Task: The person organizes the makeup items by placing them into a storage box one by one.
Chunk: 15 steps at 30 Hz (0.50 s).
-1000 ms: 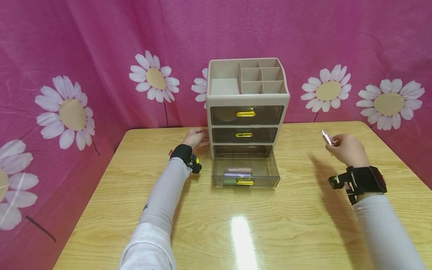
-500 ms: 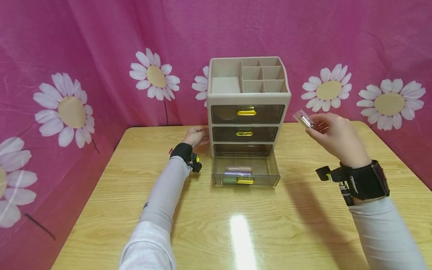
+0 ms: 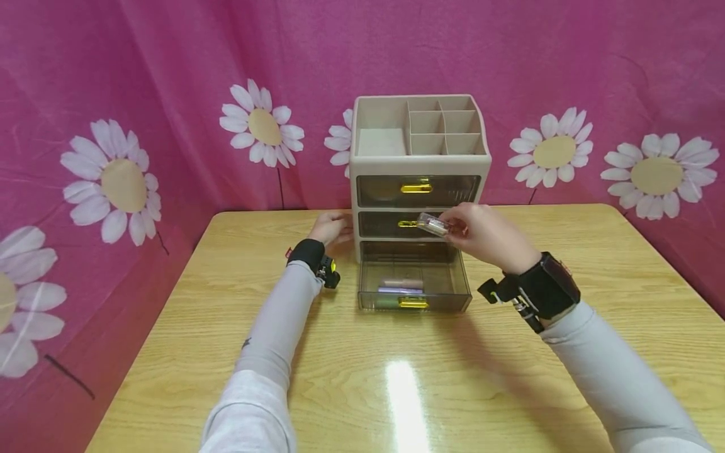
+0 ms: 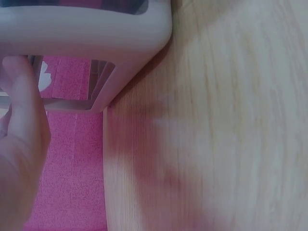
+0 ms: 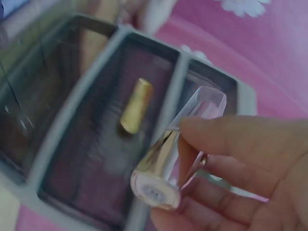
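A beige desktop drawer organizer (image 3: 419, 166) stands at the table's back, its clear bottom drawer (image 3: 445, 283) pulled out. Several slim tubes (image 3: 401, 290), pinkish, purple and green, lie in that drawer toward its front. My right hand (image 3: 491, 236) pinches a lipstick (image 5: 156, 179) with a clear cap and shiny metallic body between thumb and fingers. It hovers before the middle drawer's gold handle (image 5: 137, 107), above the open drawer. Against the organizer's left side rests my left hand (image 3: 331, 228); the left wrist view shows the thumb (image 4: 26, 110) along the side opening, the other fingers mostly hidden.
Open compartments (image 3: 382, 141) of different sizes form the organizer's top. Its top drawer (image 3: 376, 192) and middle drawer (image 3: 376, 224) are closed. A pink curtain (image 3: 419, 44) with daisies hangs right behind the wooden table (image 3: 255, 283).
My right hand rose from the table's right side, then swung left and lower with the lipstick to the organizer's front. The left hand has stayed at the organizer's side.
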Motion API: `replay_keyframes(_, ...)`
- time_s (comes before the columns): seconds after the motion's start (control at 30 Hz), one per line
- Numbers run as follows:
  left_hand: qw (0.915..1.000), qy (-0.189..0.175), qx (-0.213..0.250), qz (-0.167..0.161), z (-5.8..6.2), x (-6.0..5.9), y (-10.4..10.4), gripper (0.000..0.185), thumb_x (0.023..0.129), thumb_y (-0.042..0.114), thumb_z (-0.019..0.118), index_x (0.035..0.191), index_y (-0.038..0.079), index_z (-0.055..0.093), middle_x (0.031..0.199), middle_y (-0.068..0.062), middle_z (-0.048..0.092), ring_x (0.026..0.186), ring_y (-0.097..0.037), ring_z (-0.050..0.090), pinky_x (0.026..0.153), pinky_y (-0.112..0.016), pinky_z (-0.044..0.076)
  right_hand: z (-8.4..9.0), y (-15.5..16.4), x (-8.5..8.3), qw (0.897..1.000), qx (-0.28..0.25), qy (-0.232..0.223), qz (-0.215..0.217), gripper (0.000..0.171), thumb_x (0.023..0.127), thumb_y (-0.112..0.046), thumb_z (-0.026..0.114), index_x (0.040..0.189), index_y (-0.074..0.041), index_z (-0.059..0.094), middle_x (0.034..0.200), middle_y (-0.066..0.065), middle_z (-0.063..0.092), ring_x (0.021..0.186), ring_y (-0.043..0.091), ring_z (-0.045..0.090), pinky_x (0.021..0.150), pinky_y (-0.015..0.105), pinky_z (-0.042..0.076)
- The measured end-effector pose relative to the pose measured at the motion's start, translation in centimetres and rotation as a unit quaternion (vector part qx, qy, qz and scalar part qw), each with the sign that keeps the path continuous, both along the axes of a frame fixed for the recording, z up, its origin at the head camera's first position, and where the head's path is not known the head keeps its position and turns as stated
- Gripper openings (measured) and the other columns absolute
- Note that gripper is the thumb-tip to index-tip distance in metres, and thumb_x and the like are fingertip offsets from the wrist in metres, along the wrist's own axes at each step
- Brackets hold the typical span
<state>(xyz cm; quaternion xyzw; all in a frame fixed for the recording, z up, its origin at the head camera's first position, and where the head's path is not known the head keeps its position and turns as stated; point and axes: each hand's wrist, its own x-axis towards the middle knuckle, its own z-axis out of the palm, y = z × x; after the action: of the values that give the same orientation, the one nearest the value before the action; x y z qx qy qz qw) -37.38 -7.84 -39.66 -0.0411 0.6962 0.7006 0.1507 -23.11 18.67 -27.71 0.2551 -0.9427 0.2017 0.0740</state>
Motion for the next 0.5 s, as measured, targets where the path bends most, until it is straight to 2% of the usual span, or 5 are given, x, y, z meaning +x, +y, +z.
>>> replay_keyframes(0.1, 0.9999, 0.009, -0.008, -0.002, -0.8, -0.8, -0.1, 0.036, 0.094, 0.003, 0.045, 0.129, -0.003, 0.047, 0.113, -0.016, 0.058, 0.090, -0.019, 0.059, 0.083, -0.030, 0.051, -1.0, -1.2, -1.1, 0.999, 0.021, -0.007, 0.029, 0.014, 0.078, 0.002, 0.066, 0.092, 0.002, 0.067, 0.075, 0.007, 0.060, 0.064, 0.015, 0.050, 0.056, 0.028, 0.043)
replay_keyframes(0.27, 0.9999, 0.000, -0.011, 0.004, -0.2, -0.2, 0.1, 0.039, 0.095, 0.001, 0.042, 0.134, -0.002, 0.042, 0.121, -0.018, 0.053, 0.101, -0.024, 0.057, 0.088, -0.032, 0.049, -2.9, -2.6, -2.7, 0.995, 0.065, -0.025, 0.072, 0.010, 0.077, -0.001, 0.067, 0.087, -0.002, 0.067, 0.070, 0.001, 0.056, 0.061, 0.011, 0.047, 0.055, 0.026, 0.041)
replay_keyframes(0.37, 1.0000, 0.001, 0.005, 0.001, -0.1, -0.1, 0.0, 0.035, 0.094, 0.000, 0.043, 0.128, 0.000, 0.049, 0.119, -0.019, 0.054, 0.104, -0.026, 0.057, 0.088, -0.032, 0.049, -3.9, -3.2, -3.6, 0.992, 0.092, -0.037, 0.078, 0.006, 0.077, -0.003, 0.066, 0.082, -0.006, 0.066, 0.065, -0.002, 0.051, 0.060, 0.011, 0.045, 0.052, 0.027, 0.038)
replay_keyframes(0.4, 1.0000, -0.002, 0.005, 0.001, 0.4, 0.3, 0.0, 0.035, 0.094, 0.000, 0.042, 0.128, 0.000, 0.049, 0.120, -0.019, 0.054, 0.104, -0.026, 0.056, 0.089, -0.032, 0.048, -4.2, -3.5, -3.9, 0.991, 0.099, -0.042, 0.075, 0.007, 0.076, -0.004, 0.066, 0.082, -0.007, 0.066, 0.065, -0.003, 0.050, 0.060, 0.011, 0.045, 0.051, 0.027, 0.038)
replay_keyframes(0.5, 0.9999, -0.005, 0.011, -0.001, 0.3, 0.2, 0.0, 0.033, 0.094, 0.001, 0.043, 0.127, -0.001, 0.050, 0.117, -0.020, 0.055, 0.103, -0.027, 0.056, 0.089, -0.034, 0.048, -4.8, -4.1, -4.4, 0.989, 0.118, -0.053, 0.069, 0.008, 0.075, -0.004, 0.065, 0.081, -0.009, 0.066, 0.066, -0.003, 0.053, 0.060, 0.012, 0.047, 0.052, 0.028, 0.041)
